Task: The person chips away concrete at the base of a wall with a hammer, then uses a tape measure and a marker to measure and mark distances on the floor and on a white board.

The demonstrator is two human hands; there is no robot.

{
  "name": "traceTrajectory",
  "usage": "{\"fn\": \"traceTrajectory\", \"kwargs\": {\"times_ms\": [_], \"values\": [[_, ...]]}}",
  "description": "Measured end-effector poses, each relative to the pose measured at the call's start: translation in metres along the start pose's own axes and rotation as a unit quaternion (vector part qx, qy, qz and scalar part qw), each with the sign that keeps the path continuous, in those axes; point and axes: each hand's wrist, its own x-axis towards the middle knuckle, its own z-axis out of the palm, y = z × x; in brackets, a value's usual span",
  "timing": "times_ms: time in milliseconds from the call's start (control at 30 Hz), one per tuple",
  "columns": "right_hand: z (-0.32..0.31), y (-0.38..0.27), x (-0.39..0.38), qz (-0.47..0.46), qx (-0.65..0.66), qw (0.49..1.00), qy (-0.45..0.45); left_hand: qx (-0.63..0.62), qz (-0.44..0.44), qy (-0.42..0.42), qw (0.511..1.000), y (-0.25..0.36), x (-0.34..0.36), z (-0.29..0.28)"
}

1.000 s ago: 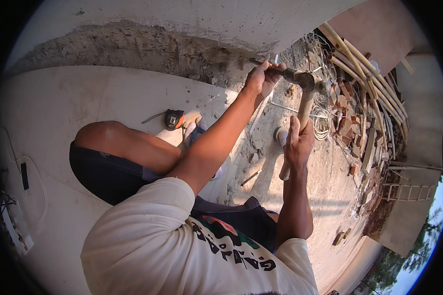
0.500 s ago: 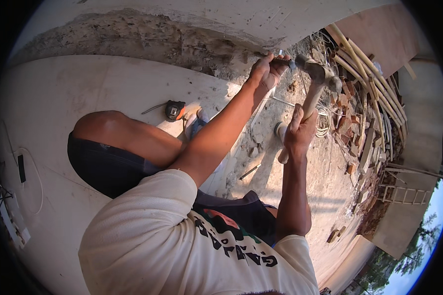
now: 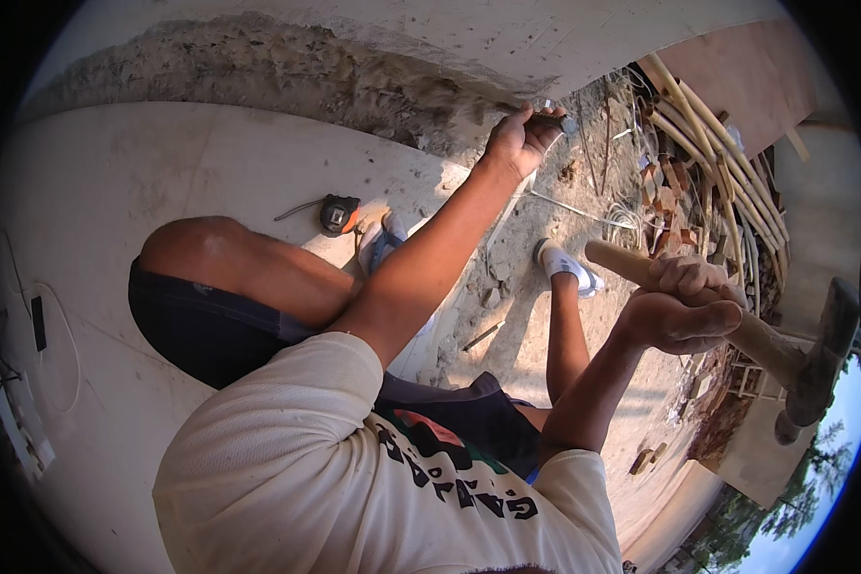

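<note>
At the far side, the left hand (image 3: 518, 145) has its fingers wrapped around a metal chisel (image 3: 566, 124) beside a rough, broken strip (image 3: 354, 78); at the right, the right hand's (image 3: 684, 308) fingers grasp a hammer (image 3: 767, 347), well apart

Pale dusty floor (image 3: 210, 172), tape measure (image 3: 339, 214), coiled cable (image 3: 626, 222), broken bricks (image 3: 668, 212)

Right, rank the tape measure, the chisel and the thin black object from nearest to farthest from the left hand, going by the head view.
From the left hand:
1. Chisel: gripped in that hand.
2. Tape measure: left of the hand, lower in the picture.
3. Thin black object: out at the far left.
</note>
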Motion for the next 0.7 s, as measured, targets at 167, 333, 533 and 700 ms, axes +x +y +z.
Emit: {"fn": "traceTrajectory", "kwargs": {"times_ms": [167, 333, 533, 700], "values": [[-0.039, 0.079, -0.064, 0.199, -0.429, 0.833, -0.289, 0.049, 0.015, -0.068, 0.996, -0.008, 0.008, -0.020], [-0.031, 0.010, -0.013, 0.251, -0.227, 0.924, -0.178, 0.006, 0.007, 0.015, 1.000, 0.000, 0.002, -0.005], [-0.013, 0.008, -0.010, 0.111, -0.004, 0.994, -0.018, 0.049, -0.016, 0.006, 0.999, -0.001, 0.001, -0.009], [-0.052, 0.095, -0.105, 0.200, -0.390, 0.867, -0.238, 0.107, -0.007, -0.050, 0.993, -0.008, -0.001, -0.021]]}}
